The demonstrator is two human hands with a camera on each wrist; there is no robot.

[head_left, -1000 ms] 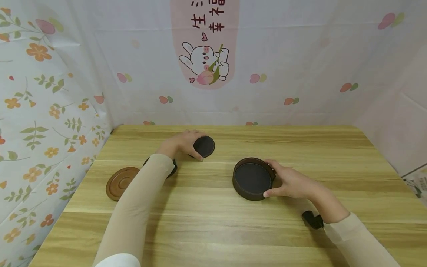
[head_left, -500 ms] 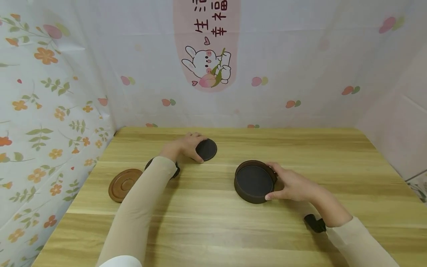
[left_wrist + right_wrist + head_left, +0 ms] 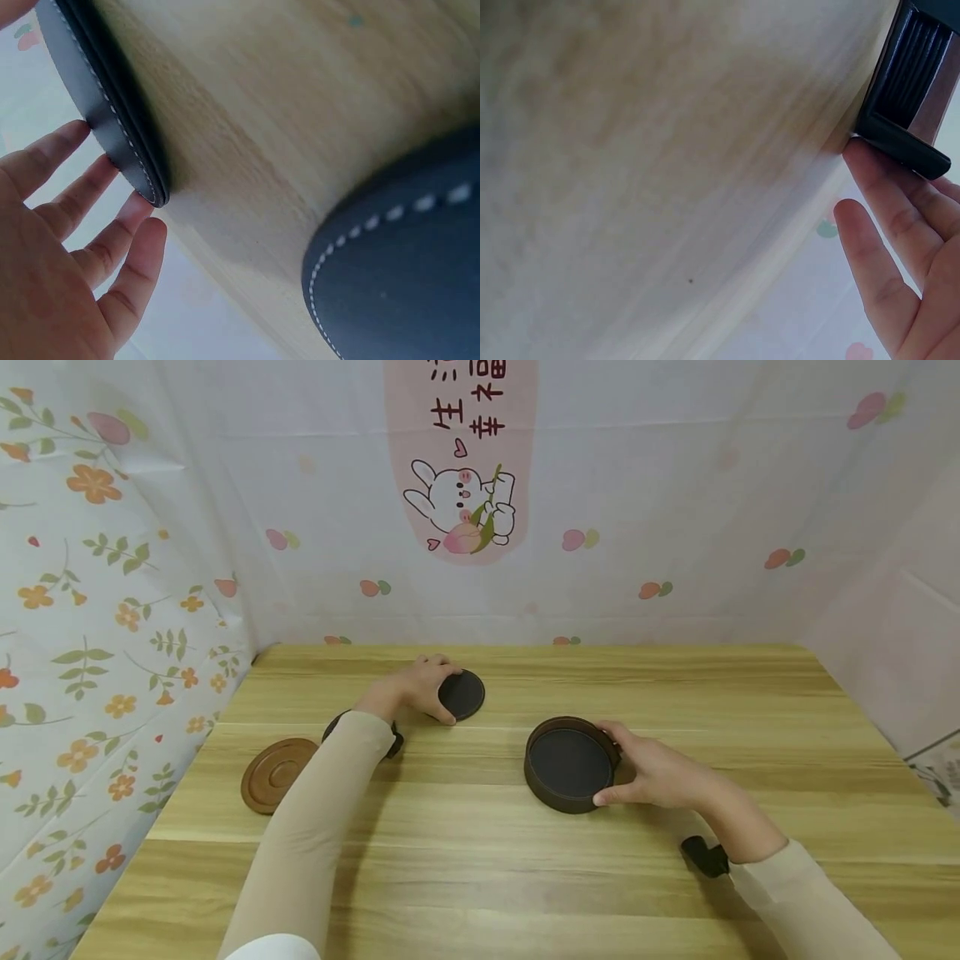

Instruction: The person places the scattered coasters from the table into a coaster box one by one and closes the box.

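Head view | on wooden table, brown dish and second disc, partly covered by left sleeve | black disc toward far edge, face up, pinched by left hand | round holder near middle, mouth up, gripped at right side by right hand | both circular, equal along every axis

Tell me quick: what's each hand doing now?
Left hand: holding a round black leather-look disc by its edge.
Right hand: holding a round dark-brown leather-look holder.
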